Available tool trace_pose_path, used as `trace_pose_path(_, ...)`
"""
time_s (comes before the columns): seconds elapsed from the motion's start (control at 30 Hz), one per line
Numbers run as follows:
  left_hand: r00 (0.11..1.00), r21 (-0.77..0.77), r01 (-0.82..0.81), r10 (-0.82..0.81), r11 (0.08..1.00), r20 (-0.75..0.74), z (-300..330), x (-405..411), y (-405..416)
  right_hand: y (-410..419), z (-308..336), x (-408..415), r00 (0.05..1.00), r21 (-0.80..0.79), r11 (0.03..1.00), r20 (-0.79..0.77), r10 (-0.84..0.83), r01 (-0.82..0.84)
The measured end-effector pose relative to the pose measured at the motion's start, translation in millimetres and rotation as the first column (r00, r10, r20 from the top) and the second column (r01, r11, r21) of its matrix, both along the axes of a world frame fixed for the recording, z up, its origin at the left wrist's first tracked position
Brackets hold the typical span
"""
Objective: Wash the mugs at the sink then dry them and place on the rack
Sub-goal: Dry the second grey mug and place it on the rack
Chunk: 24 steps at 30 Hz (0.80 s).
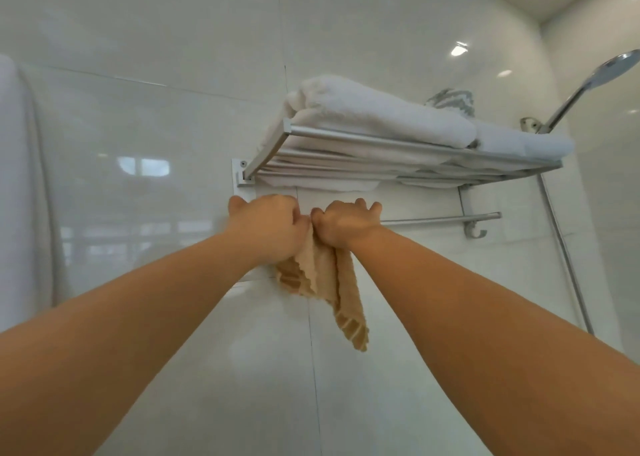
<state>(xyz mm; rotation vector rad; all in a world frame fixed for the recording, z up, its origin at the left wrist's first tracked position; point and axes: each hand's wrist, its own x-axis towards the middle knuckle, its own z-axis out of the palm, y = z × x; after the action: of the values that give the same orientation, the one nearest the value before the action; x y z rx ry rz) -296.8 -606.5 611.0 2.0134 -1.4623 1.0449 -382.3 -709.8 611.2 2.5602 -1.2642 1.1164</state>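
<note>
Both hands meet at the rail [440,219] under the wall rack [381,144]. Left hand [268,225] and right hand [346,222] each have fingers curled around the top of the beige cloth [325,282], knuckles touching. The cloth hangs straight down from the grip, long axis vertical, below the rail's left end. Neither hand is nearer; both hold the same bunched edge. White towels [374,116] lie on the rack directly above the rail, a shower head [616,68] to its right. No mugs are in view. Judgement: the rack overhang limits upward clearance; the cloth should come away toward the person.
</note>
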Motion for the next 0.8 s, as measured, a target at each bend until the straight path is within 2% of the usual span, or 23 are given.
trace_pose_path(0.07,0.998,0.111,-0.025,0.030,0.994,-0.049,-2.7,4.9,-3.4,-0.5,-2.9,-3.2,0.987,-0.019,0.995,0.127,0.103,-0.102)
trace_pose_path(0.13,0.996,0.162,0.002,0.013,0.987,-0.089,2.2,11.1,-8.8,0.6,-9.4,-8.6,0.936,-0.220,0.955,0.247,0.252,-0.199)
trace_pose_path(0.2,0.986,0.217,0.068,-0.032,0.974,-0.165,13.8,15.0,-15.5,-0.4,-15.6,-12.4,0.927,-0.343,0.909,0.199,0.317,-0.237)
trace_pose_path(0.27,0.975,0.253,0.105,-0.049,0.962,-0.218,22.5,17.3,-21.9,-4.8,-19.2,-13.0,0.944,-0.301,0.916,0.112,0.311,-0.266)
trace_pose_path(0.33,0.981,0.224,0.076,-0.034,0.972,-0.189,24.6,19.1,-25.1,-6.0,-20.1,-10.1,0.957,-0.189,0.944,0.057,0.285,-0.270)
trace_pose_path(0.43,0.994,0.117,0.031,-0.018,0.993,-0.112,24.1,23.4,-29.1,-3.9,-15.2,-4.4,0.974,-0.139,0.964,0.004,0.228,-0.225)
trace_pose_path(0.5,0.996,0.094,0.011,-0.003,0.996,-0.092,23.6,20.5,-25.1,-1.8,-8.5,-4.9,0.974,-0.093,0.971,0.022,0.224,-0.221)
trace_pose_path(0.57,0.995,0.075,0.017,-0.009,0.997,-0.104,24.0,15.8,-16.1,2.6,-4.6,-7.4,0.965,-0.063,0.969,0.092,0.244,-0.239)
trace_pose_path(0.67,0.977,-0.007,0.116,-0.116,0.993,-0.177,18.4,8.9,7.3,18.1,-14.7,-21.9,0.942,-0.198,0.954,0.205,0.265,-0.225)
trace_pose_path(0.73,0.958,-0.078,0.187,-0.199,0.979,-0.206,4.5,4.9,31.8,32.8,-30.7,-35.9,0.879,-0.265,0.934,0.349,0.325,-0.240)
trace_pose_path(0.8,0.941,-0.157,0.236,-0.266,0.959,-0.208,-19.0,2.6,59.4,44.6,-49.0,-47.2,0.816,-0.221,0.933,0.455,0.357,-0.285)
